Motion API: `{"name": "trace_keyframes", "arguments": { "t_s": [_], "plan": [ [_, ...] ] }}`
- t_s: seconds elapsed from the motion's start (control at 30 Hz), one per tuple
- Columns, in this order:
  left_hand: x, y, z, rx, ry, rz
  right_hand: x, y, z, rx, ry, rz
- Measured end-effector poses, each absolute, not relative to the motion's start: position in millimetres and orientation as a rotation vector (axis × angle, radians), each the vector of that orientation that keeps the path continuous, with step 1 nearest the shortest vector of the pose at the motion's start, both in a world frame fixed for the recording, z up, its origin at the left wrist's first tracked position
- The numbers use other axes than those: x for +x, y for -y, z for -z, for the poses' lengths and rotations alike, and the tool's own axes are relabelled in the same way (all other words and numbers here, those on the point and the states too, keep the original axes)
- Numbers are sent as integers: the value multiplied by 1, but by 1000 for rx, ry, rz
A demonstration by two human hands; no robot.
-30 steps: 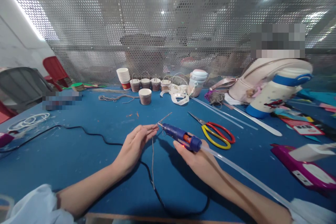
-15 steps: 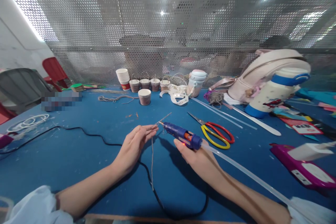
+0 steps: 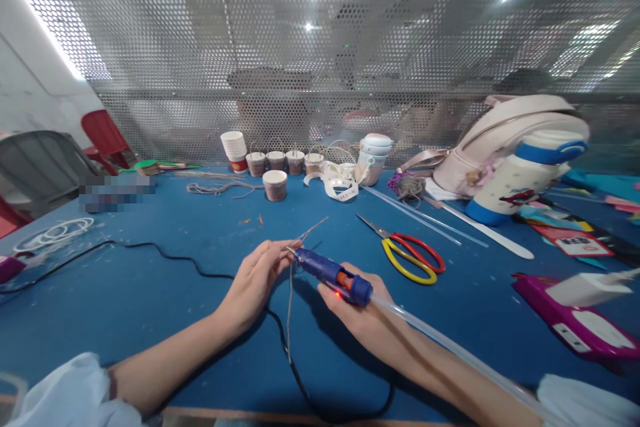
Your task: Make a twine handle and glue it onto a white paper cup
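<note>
Wrapped round a blue hot glue gun (image 3: pixel 327 268), my right hand (image 3: pixel 365 310) is closed; an orange part and a small red light show on the gun. A long clear glue stick (image 3: pixel 445 340) runs out of its back end. The gun's nozzle points at the fingertips of my left hand (image 3: pixel 257 280). Those fingers pinch a thin grey-brown cord (image 3: pixel 290 307); one end sticks out to the upper right, the other hangs down toward the table. Whether the nozzle touches the cord I cannot tell.
Red-and-yellow scissors (image 3: pixel 410 257) lie right of the gun. A wrapped cup (image 3: pixel 275 185) stands ahead, with several more cups behind, near a stack of paper cups (image 3: pixel 234 150). A black cable (image 3: pixel 185 265) crosses the blue table. A purple power strip (image 3: pixel 575 320) lies at right.
My right hand has moved the glue gun left and slightly down, bringing its nozzle closer to my left fingertips. My left hand has hardly moved; its fingers look more curled.
</note>
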State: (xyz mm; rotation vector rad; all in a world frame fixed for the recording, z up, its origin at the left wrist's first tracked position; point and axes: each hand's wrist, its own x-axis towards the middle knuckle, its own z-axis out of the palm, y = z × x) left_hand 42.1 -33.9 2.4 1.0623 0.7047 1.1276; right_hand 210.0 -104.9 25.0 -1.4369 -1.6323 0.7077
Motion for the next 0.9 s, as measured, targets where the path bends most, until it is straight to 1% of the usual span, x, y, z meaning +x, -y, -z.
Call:
{"name": "trace_keyframes", "arguments": {
  "t_s": [0.2,0.33,0.4,0.5,0.57,0.7,0.9],
  "plan": [
    [40,33,-5,1016,-668,-1152,218,105,-24,-1461,1533,-676],
    [36,30,-9,971,-728,-1178,239,93,-28,-1637,1424,-723],
    [35,28,-10,954,-745,-1196,253,79,-26,-1742,1398,-673],
    [35,27,-12,932,-754,-1208,270,57,-19,-1780,1462,-452],
    [35,27,-12,922,-750,-1212,276,46,-13,-1831,1562,-376],
    [34,29,-15,915,-744,-1212,278,41,-8,-1834,1663,-373],
    [33,28,-17,903,-736,-1231,281,55,-20,-1895,1684,-383]
  ]
}}
